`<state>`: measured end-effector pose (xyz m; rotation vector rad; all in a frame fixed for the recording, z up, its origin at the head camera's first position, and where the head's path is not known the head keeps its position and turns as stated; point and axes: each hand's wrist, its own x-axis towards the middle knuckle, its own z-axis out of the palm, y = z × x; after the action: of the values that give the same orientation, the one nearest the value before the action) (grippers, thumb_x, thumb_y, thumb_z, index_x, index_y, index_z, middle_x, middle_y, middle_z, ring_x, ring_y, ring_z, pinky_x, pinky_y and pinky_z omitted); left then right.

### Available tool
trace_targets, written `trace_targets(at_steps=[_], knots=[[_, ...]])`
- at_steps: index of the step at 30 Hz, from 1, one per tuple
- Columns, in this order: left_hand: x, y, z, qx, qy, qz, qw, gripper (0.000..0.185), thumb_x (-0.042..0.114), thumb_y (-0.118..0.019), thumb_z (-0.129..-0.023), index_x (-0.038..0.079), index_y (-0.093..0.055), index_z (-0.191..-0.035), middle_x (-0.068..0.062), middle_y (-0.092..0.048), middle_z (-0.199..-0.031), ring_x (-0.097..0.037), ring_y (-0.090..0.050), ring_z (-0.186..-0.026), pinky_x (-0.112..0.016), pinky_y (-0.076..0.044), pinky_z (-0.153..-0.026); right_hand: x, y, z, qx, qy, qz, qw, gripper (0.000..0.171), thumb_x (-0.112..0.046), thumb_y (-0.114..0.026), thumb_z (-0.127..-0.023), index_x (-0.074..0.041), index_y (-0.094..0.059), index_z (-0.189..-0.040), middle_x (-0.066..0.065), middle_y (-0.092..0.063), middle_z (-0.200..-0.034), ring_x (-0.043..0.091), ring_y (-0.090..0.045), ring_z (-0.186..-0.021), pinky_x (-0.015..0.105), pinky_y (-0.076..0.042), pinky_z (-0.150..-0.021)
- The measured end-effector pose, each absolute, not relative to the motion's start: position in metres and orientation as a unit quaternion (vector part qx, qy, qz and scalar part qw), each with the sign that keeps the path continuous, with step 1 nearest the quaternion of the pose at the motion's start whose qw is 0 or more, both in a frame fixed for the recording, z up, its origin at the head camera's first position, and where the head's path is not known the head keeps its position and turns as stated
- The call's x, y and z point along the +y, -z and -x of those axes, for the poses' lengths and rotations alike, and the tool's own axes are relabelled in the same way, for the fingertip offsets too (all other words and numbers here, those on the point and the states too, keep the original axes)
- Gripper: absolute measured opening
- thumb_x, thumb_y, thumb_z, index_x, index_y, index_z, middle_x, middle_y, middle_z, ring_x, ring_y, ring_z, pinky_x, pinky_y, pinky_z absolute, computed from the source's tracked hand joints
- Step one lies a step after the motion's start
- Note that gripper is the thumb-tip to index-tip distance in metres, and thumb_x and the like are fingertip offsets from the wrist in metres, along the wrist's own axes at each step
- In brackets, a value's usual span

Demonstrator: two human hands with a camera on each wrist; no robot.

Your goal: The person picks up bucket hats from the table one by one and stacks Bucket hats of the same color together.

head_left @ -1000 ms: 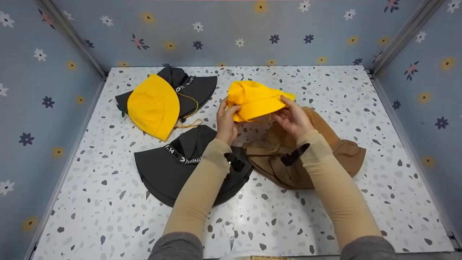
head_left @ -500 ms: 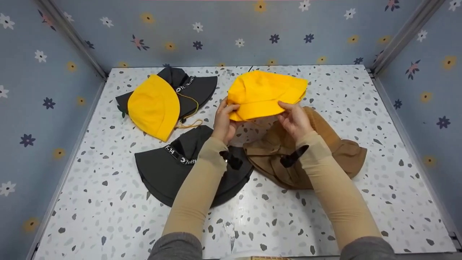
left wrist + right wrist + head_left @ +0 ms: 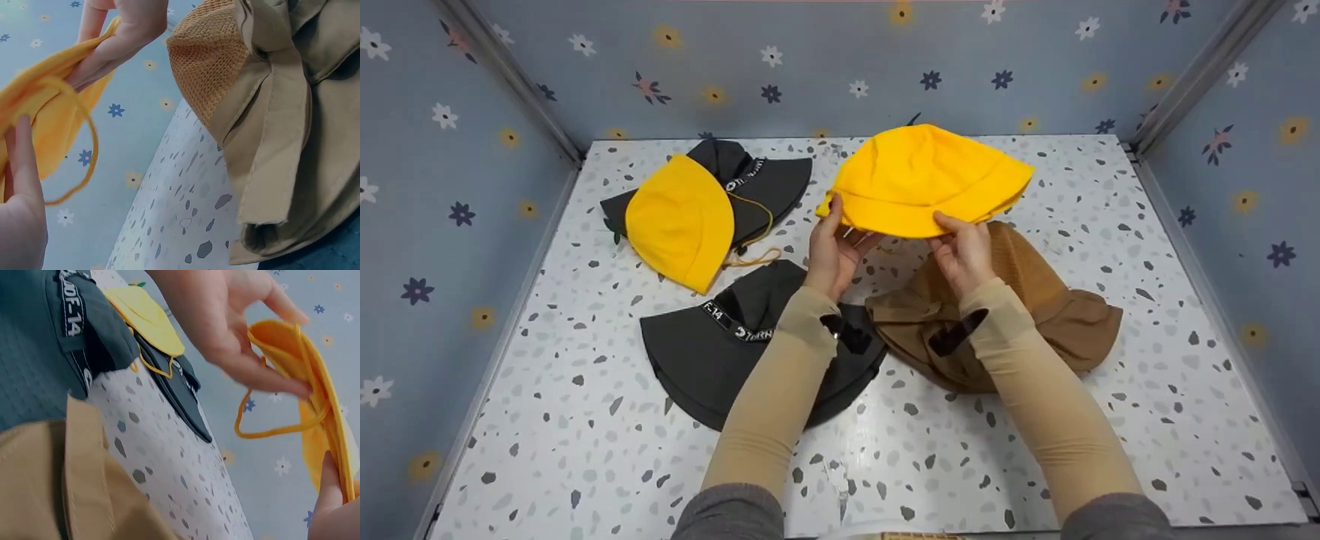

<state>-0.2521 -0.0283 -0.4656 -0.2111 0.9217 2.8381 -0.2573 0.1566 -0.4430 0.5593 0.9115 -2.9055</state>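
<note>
Hands both pinch brim of yellow hat (image 3: 926,180), held up above table (image 3: 585,450) near back wall: left hand (image 3: 832,251) on its left edge, right hand (image 3: 964,251) on near edge. Brown hat (image 3: 1035,300) lies under right hand, black hat (image 3: 712,352) under left forearm.

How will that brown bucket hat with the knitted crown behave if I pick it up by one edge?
Likely floppy: the brown fabric bucket hat with a knitted crown lies crumpled and folded on the speckled white table, its brim creased over. It probably weighs little for its size, being thin cloth. It shouldn't roll or slip, since the knit looks rough.
</note>
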Motion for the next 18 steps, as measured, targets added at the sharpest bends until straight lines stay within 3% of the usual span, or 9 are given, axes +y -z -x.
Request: trace_targets(at_steps=[4,12,18], knots=[[-0.022,0.466,0.252,0.332,-0.938,0.081,0.058,0.039,0.029,-0.058,-0.101,0.017,-0.051,-0.138,-0.007,-0.061,-0.121,-0.023,-0.066,-0.104,-0.038,-0.057,-0.087,0.149,0.444,0.253,0.285,0.941,-0.185,-0.001,0.056,0.015,-0.052,-0.093,-0.013,-0.036,-0.140,0.012,-0.054,-0.120,0.025,-0.063,-0.104,0.035,-0.060,-0.080],[-0.005,0.466,0.251,0.337,-0.936,0.099,0.038,0.052,0.017,-0.060,-0.100,0.024,-0.037,-0.146,-0.006,-0.055,-0.126,-0.020,-0.059,-0.099,-0.035,-0.052,-0.076,0.131,0.447,0.247,0.238,0.946,-0.215,-0.037,0.058,0.015,-0.050,-0.094,-0.015,-0.035,-0.141,0.010,-0.052,-0.117,0.024,-0.060,-0.101,0.035,-0.057,-0.081],[0.004,0.465,0.249,0.320,-0.941,0.110,0.027,0.060,0.009,-0.054,-0.102,0.033,-0.027,-0.150,-0.008,-0.052,-0.131,-0.022,-0.062,-0.103,-0.035,-0.056,-0.073,0.118,0.450,0.246,0.233,0.944,-0.228,-0.052,0.062,0.016,-0.051,-0.094,-0.016,-0.034,-0.145,0.008,-0.050,-0.124,0.023,-0.056,-0.113,0.040,-0.047,-0.105]])
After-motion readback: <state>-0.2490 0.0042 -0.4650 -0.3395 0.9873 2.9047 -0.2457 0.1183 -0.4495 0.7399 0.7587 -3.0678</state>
